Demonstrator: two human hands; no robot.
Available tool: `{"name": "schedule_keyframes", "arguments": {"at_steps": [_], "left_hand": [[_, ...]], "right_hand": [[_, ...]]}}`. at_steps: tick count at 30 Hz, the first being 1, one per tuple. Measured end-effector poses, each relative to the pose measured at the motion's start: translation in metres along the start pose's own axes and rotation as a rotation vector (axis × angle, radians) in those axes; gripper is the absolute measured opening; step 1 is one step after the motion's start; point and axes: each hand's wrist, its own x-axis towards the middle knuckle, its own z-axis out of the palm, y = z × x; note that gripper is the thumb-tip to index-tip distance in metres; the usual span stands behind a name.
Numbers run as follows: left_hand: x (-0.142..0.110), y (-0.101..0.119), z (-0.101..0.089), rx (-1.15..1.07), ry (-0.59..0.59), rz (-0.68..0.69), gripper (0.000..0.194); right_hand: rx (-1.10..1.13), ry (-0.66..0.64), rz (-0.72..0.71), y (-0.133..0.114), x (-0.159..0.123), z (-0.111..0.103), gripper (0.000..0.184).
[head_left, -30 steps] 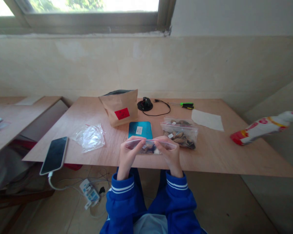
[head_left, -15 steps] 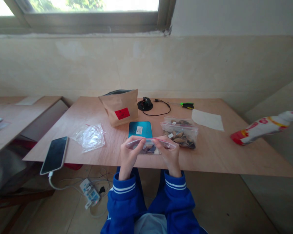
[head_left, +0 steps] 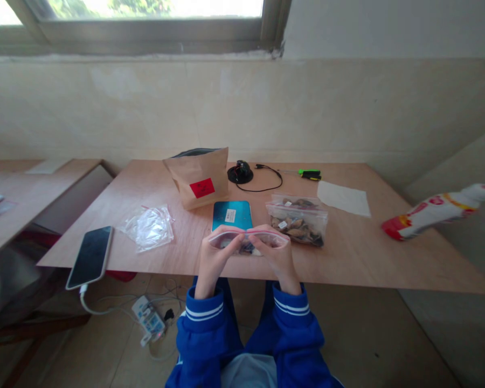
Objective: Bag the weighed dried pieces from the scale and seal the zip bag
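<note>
- Blue sleeves (head_left: pixel 204 334) with white stripes run up from the bottom of the view to both wrists.
- On the floor at 7 o'clock from the hands, a white power strip (head_left: pixel 148 319) sits among cables.
- The left hand (head_left: pixel 218 258) and right hand (head_left: pixel 277 258) each have a closed grip, fingers and thumb pinched on the top edge of a zip bag (head_left: pixel 246 241).
- That bag hangs just above the worktop (head_left: pixel 347 258), holding dark dried pieces.
- At 2 o'clock, a second zip bag (head_left: pixel 297 225) of similar pieces lies on the worktop.
- At 12 o'clock sits a teal case (head_left: pixel 231 214); behind it, a brown paper bag (head_left: pixel 198 180) with a red label.
- At 10 o'clock lies a crumpled clear plastic bag (head_left: pixel 149 229); at 9 o'clock, a smartphone (head_left: pixel 89 250) on a charging cable.
- At 3 o'clock, far along, lies a red-and-white plastic package (head_left: pixel 436 213).
</note>
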Motion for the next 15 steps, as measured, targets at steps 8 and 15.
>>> {"name": "schedule_keyframes", "arguments": {"at_steps": [8, 15], "left_hand": [[0.0004, -0.0013, 0.0028, -0.005, 0.025, 0.022, 0.014], [-0.0022, -0.0045, 0.0086, 0.018, 0.047, 0.063, 0.014]], "right_hand": [[-0.044, -0.006, -0.077, -0.0006, 0.0009, 0.0028, 0.009], [-0.080, 0.055, -0.165, -0.0024, 0.0000, 0.0022, 0.008]]}}
